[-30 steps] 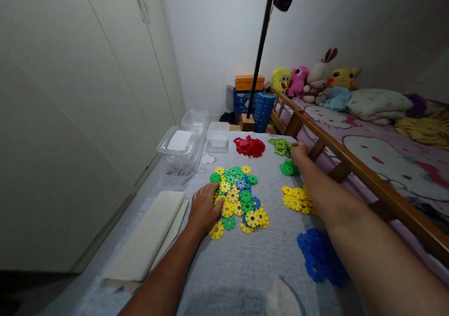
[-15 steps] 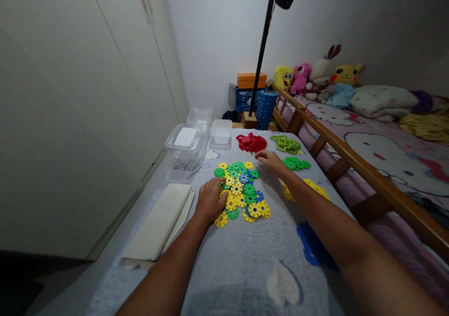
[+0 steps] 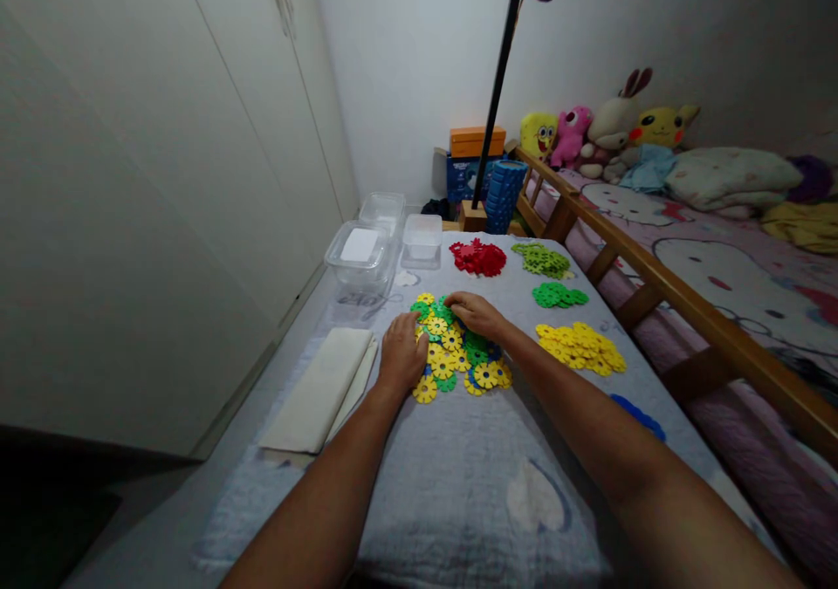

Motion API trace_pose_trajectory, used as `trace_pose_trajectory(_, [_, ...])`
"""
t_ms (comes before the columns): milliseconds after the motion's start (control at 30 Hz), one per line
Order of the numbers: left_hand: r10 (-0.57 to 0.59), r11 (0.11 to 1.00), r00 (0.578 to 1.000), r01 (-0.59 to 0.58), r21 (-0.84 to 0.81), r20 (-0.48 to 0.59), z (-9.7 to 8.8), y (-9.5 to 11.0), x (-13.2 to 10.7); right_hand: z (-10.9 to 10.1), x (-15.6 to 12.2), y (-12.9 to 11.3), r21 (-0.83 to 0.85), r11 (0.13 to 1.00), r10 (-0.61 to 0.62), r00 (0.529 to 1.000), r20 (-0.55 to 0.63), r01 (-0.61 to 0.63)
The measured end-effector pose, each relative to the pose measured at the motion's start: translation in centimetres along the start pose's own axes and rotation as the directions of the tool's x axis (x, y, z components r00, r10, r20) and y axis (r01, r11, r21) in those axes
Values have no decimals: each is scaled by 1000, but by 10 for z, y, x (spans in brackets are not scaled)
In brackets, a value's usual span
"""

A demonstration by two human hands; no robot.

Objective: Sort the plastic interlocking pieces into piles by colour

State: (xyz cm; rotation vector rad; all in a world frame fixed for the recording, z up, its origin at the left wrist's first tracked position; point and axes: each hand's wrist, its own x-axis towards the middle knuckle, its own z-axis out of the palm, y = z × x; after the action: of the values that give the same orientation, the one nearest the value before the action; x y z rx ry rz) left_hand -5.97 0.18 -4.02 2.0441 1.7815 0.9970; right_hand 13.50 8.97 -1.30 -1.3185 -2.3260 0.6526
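Observation:
A mixed pile of flower-shaped, notched plastic discs [image 3: 442, 363] in yellow, green and blue lies on the cloth-covered table. My left hand [image 3: 401, 355] rests along the pile's left edge, thumb apart from the fingers and touching the discs. From the right, my right hand [image 3: 477, 313] reaches over the far part of the pile. Its fingers are drawn together at a green disc [image 3: 443, 306]; the palm hides several pieces below. Sorted by colour are red discs [image 3: 480, 258], light green discs [image 3: 545, 260], dark green discs [image 3: 559, 295], yellow discs [image 3: 582, 348] and blue discs [image 3: 638, 416], partly behind my right forearm.
Clear plastic containers [image 3: 422, 231] stand at the back left, one with a white card [image 3: 360, 245] on top. A folded cream cloth or paper [image 3: 320, 388] lies left of my arm. A wooden bed rail [image 3: 645, 279] runs along the right, and a black pole [image 3: 501, 74] rises behind.
My right hand has moved left and nearer, from beside the red discs onto the mixed pile. My left hand stays at the pile's edge. The camera view has shifted slightly.

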Motion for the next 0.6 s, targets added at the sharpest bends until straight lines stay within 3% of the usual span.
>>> trace_pose_trajectory(100, [-3, 999, 999, 1, 51, 39, 0, 2, 0, 5, 21, -7, -31, 999, 26, 999, -40, -27])
trace_pose_trajectory(300, [4, 1000, 997, -4, 8, 72, -4, 0, 0, 20, 49, -22, -96, 995, 34, 994, 107, -23])
trace_pose_trajectory(500, [-16, 1000, 999, 17, -19, 52, -5, 2, 0, 2, 12, -18, 175, 984, -52, 986, 156, 25])
trace_pose_trajectory(600, [14, 1000, 994, -16, 17, 110, -6, 5, -2, -8, -16, -5, 220, 975, -13, 1000, -15, 16])
